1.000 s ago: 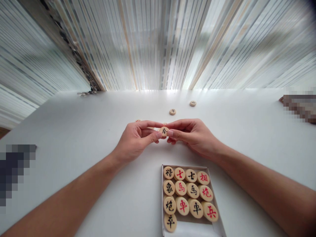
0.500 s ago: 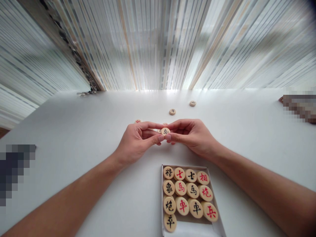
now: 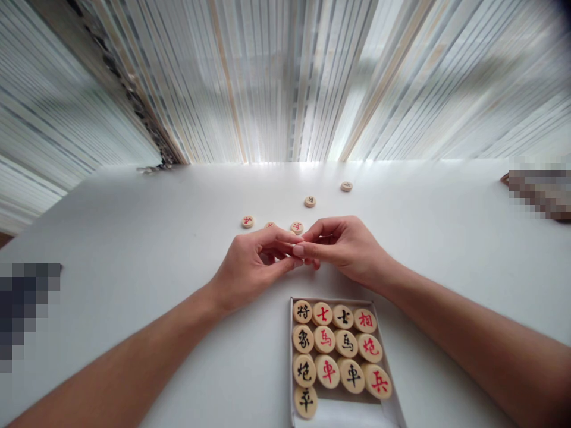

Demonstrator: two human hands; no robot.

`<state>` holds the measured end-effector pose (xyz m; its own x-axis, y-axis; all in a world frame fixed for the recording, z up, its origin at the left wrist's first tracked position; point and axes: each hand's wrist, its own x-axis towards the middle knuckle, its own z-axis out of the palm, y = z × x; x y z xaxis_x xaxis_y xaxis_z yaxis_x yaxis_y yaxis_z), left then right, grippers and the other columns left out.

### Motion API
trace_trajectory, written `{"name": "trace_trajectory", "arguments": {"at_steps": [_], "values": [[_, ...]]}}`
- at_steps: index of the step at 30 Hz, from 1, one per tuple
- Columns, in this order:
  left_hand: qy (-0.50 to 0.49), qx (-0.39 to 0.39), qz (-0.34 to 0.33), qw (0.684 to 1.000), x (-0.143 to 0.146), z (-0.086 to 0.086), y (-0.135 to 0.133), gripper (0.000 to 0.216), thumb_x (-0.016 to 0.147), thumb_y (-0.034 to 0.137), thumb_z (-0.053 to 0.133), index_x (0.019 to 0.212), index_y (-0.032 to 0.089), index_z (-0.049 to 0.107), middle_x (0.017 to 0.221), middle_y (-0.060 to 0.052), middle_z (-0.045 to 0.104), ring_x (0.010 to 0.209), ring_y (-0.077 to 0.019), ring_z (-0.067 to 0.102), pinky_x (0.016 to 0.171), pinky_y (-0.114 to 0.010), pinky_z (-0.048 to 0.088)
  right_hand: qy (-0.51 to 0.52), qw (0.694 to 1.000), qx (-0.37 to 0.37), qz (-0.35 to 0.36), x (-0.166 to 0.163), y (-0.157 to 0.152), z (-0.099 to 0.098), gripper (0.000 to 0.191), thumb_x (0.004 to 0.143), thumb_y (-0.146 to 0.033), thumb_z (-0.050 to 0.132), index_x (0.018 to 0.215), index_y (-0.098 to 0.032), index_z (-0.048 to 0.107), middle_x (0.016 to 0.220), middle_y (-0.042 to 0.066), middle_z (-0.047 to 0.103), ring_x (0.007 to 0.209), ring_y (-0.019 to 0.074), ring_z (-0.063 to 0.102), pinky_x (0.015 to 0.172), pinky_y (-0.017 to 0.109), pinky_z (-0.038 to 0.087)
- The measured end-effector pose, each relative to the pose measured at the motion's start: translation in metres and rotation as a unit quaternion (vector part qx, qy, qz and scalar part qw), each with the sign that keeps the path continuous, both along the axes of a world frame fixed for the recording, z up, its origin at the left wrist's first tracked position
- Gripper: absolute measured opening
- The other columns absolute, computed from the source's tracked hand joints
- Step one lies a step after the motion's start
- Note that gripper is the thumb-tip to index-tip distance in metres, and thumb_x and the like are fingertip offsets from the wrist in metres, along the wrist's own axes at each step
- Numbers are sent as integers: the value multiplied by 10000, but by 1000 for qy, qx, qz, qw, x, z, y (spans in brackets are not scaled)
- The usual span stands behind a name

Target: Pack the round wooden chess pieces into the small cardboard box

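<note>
My left hand [image 3: 252,264] and my right hand [image 3: 345,246] meet fingertip to fingertip just above the white table [image 3: 134,238], both pinched closed. The round wooden chess piece they held a moment ago is hidden behind the fingers. Close in front of me lies a shallow white box [image 3: 394,410] with several wooden chess pieces [image 3: 345,343] laid flat in rows, marked in black or red. Three loose pieces sit just beyond my fingers, the nearest [image 3: 297,227] almost touching them.
Two more loose pieces [image 3: 310,201] [image 3: 346,186] lie farther back on the table. Striped curtains [image 3: 285,83] hang behind its far edge. Blurred-out patches sit at the left edge [image 3: 27,309] and the right edge [image 3: 539,190].
My hands have dropped slightly and closed together. The black-marked piece that showed between my fingertips is now out of sight, and loose pieces behind the left hand have come into view.
</note>
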<state>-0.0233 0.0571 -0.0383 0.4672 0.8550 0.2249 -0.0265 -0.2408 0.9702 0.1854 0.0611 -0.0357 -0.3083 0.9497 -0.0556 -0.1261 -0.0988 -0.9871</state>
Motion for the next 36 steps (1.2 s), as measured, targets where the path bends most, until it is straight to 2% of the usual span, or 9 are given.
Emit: {"name": "trace_trajectory", "arguments": {"at_steps": [3, 8, 12, 16, 20, 23, 26, 32, 36], "values": [[-1, -2, -1, 1000, -1, -1, 0, 175, 911, 164, 849, 1079, 158, 798, 981, -76, 869, 940, -224, 855, 858, -296, 698, 4, 1000, 2, 12, 2, 1, 0, 337, 650, -390, 1042, 775, -148, 844, 670, 38, 773, 598, 122, 665, 583, 229, 530], [-18, -27, 30, 999, 0, 0, 3, 229, 875, 176, 887, 1086, 152, 800, 956, -72, 876, 895, -215, 857, 803, -271, 702, 45, 998, -28, 36, 5, 3, -1, 296, 729, -419, 1003, 839, -170, 886, 749, 51, 804, 681, 132, 714, 685, 247, 582], [-37, -53, 35, 997, 1, 3, 5, 311, 821, 190, 935, 1096, 132, 803, 906, -80, 878, 871, -235, 860, 753, -270, 706, 80, 994, -38, 59, 8, 5, -4, 255, 763, -357, 992, 939, -196, 901, 825, 48, 827, 750, 129, 736, 758, 252, 601], [-29, -65, 38, 997, 0, 5, 5, 318, 829, 229, 932, 1105, 123, 815, 884, -93, 876, 840, -249, 860, 751, -303, 713, 71, 995, -38, 55, 8, 5, -5, 291, 743, -288, 1002, 996, -191, 896, 847, 44, 834, 782, 128, 743, 781, 240, 597], [5, -62, 46, 997, -1, 6, 4, 314, 871, 245, 896, 1154, 130, 827, 937, -107, 880, 800, -240, 859, 724, -295, 701, 60, 997, -38, 36, 5, 4, -5, 326, 652, -246, 1042, 922, -179, 871, 812, 30, 823, 759, 149, 765, 762, 256, 608], [16, -56, 50, 997, -2, 5, 3, 300, 879, 235, 887, 1156, 133, 835, 947, -111, 880, 833, -238, 863, 689, -249, 679, 51, 997, -48, 25, 3, 3, -5, 377, 596, -255, 1064, 887, -172, 839, 792, 37, 819, 749, 181, 786, 742, 282, 622], [14, -56, 40, 998, -2, 4, 2, 304, 895, 216, 870, 1184, 132, 830, 952, -113, 881, 879, -243, 867, 717, -239, 685, 32, 998, -55, 13, 2, 2, -4, 415, 549, -270, 1079, 841, -164, 804, 788, 47, 815, 732, 198, 788, 708, 290, 621], [-11, -70, 3, 997, -1, 2, 3, 326, 905, 231, 868, 1206, 117, 817, 1015, -126, 879, 929, -260, 866, 865, -293, 711, -11, 999, -43, 6, 0, 0, 1, 424, 530, -294, 1083, 766, -144, 764, 686, 12, 743, 616, 133, 689, 583, 231, 550], [-3, -60, 6, 998, -2, 2, 3, 330, 876, 247, 895, 1174, 121, 830, 1005, -131, 879, 938, -279, 865, 892, -325, 712, -6, 999, -37, 15, -1, -1, 3, 424, 545, -318, 1079, 738, -141, 745, 642, 18, 735, 569, 126, 658, 534, 227, 539]]}}
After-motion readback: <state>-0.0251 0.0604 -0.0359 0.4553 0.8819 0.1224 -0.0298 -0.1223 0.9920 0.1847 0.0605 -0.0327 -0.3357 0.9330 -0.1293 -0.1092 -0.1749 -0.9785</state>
